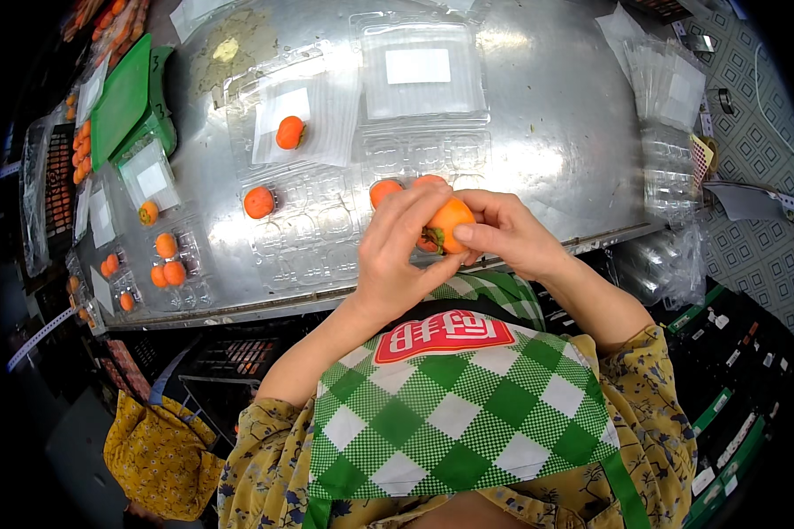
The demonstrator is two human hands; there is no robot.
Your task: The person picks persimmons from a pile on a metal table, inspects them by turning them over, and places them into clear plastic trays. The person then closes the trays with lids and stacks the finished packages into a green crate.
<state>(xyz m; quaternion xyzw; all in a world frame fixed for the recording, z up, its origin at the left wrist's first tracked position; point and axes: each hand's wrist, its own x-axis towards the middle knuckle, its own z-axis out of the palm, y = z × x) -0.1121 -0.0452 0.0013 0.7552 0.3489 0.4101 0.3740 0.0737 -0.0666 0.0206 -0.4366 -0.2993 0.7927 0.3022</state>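
Observation:
An orange persimmon (455, 218) with a green calyx is held between my two hands over the table's front edge. My left hand (397, 241) cups its left side, thumb underneath. My right hand (513, 235) grips the right side, its thumb pressed on the skin. Just behind my left fingers, two persimmons, one on the left (385, 193) and one partly hidden (430, 180), sit in a clear plastic tray (460, 149) with moulded cups. To the left, another clear tray (304, 231) has one persimmon (259, 202) at its left side.
A persimmon (290, 132) rests on a stack of clear lids (334, 125). More lids (423, 102) lie at the back. Green crates (122, 106) stand left, near a tray of persimmons (186, 251). Stacked clear packaging (671, 152) fills the right end of the metal table (562, 125).

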